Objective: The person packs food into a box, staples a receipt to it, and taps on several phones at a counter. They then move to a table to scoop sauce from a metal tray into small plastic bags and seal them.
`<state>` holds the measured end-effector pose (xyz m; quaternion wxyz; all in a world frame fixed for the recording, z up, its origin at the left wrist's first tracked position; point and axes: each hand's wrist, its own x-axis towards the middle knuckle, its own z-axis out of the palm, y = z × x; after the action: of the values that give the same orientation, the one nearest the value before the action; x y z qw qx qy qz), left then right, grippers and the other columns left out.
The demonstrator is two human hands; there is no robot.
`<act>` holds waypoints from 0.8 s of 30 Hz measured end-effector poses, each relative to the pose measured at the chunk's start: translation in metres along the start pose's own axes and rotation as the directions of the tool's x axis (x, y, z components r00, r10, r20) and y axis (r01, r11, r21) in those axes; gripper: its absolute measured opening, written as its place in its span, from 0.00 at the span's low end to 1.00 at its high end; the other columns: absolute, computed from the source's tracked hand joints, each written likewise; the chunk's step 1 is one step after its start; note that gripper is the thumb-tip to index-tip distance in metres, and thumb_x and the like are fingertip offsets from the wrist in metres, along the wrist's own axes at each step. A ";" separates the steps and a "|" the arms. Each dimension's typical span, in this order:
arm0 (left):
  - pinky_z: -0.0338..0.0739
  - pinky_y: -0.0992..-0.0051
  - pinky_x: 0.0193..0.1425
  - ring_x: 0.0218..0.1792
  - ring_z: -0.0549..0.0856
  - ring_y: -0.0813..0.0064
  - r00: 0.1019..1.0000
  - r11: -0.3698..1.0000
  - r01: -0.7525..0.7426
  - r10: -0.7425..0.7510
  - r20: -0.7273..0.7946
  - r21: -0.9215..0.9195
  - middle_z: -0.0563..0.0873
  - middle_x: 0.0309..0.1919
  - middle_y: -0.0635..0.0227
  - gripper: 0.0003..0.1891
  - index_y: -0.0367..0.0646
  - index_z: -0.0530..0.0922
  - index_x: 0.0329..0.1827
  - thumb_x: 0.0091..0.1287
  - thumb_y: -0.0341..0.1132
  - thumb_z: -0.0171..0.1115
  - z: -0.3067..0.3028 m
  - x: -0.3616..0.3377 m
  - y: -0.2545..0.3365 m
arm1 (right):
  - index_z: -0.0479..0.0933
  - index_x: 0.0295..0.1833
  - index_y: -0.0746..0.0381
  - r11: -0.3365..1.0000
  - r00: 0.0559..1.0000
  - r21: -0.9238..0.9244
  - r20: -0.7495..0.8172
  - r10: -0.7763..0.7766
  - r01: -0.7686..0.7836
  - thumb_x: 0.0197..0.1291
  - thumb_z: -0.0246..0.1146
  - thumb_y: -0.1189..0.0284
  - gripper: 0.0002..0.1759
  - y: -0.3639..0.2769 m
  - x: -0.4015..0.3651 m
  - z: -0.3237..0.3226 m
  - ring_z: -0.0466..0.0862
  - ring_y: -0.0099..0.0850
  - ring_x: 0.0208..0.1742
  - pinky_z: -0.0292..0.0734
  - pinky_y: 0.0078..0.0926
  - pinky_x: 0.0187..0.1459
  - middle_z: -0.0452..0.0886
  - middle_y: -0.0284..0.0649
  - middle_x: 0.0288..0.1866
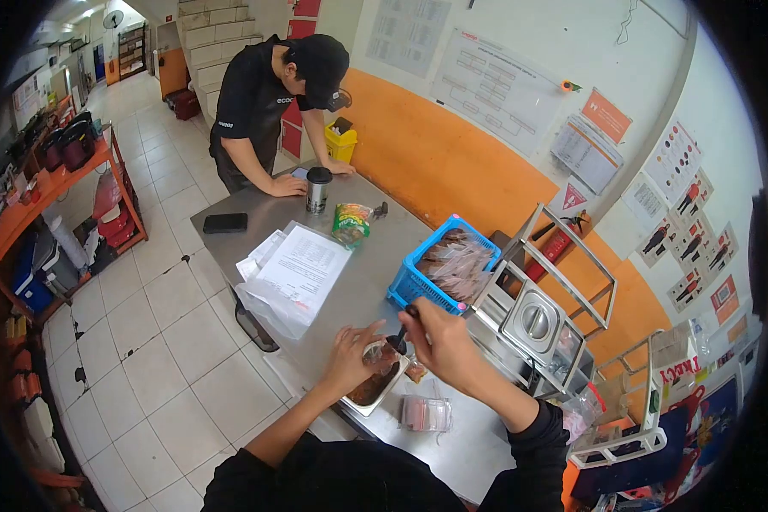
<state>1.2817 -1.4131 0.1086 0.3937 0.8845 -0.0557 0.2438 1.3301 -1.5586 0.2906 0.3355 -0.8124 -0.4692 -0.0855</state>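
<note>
My right hand [446, 341] is closed around the black handle [405, 328] of a ladle or spoon. Its lower end, dark with sauce, points down toward my left hand [354, 358]. The fingers of that hand are curled about what looks like a small clear plastic bag [384, 352], partly hidden and hard to make out. Both hands are above a metal pan [369, 408] of brown sauce at the table's near side. Beside the pan are a small filled packet [416, 370] and a stack of clear plastic bags [427, 414].
A blue basket [418, 286] full of filled sachets stands ahead. Papers [299, 273], a green packet [351, 224], a tumbler [317, 189] and a black phone [225, 224] lie farther along the steel table. A person [260, 119] leans on its far end. Lidded metal containers [533, 322] stand right.
</note>
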 end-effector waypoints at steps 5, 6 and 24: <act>0.66 0.56 0.62 0.51 0.82 0.59 0.996 0.991 -0.052 0.043 -0.078 -0.119 0.88 0.43 0.67 0.39 0.46 0.65 0.69 0.56 0.48 0.72 0.012 -0.004 -0.010 | 0.67 0.37 0.66 0.991 0.991 -0.054 0.047 -0.124 0.126 0.61 0.62 0.80 0.08 -0.013 -0.006 0.003 0.78 0.48 0.26 0.69 0.40 0.26 0.72 0.47 0.27; 0.67 0.56 0.62 0.50 0.82 0.59 0.995 0.984 -0.051 0.035 -0.093 -0.170 0.88 0.43 0.65 0.39 0.46 0.65 0.69 0.56 0.47 0.73 0.013 -0.004 -0.010 | 0.68 0.37 0.66 0.987 0.989 -0.078 0.057 -0.138 0.142 0.61 0.62 0.80 0.08 -0.013 -0.007 0.002 0.78 0.48 0.26 0.70 0.40 0.26 0.73 0.47 0.28; 0.64 0.55 0.67 0.50 0.83 0.60 0.999 0.989 0.039 -0.038 0.007 -0.139 0.87 0.42 0.66 0.39 0.46 0.66 0.69 0.55 0.42 0.74 -0.003 -0.015 -0.006 | 0.73 0.39 0.63 0.454 0.520 0.875 -0.313 0.795 -0.167 0.69 0.59 0.66 0.11 0.164 -0.112 0.018 0.81 0.27 0.27 0.79 0.25 0.29 0.79 0.38 0.32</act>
<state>1.2691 -1.4077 0.0994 0.4592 0.8563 -0.0564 0.2296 1.4002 -1.6816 0.1501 0.7992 -0.5969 -0.0135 -0.0697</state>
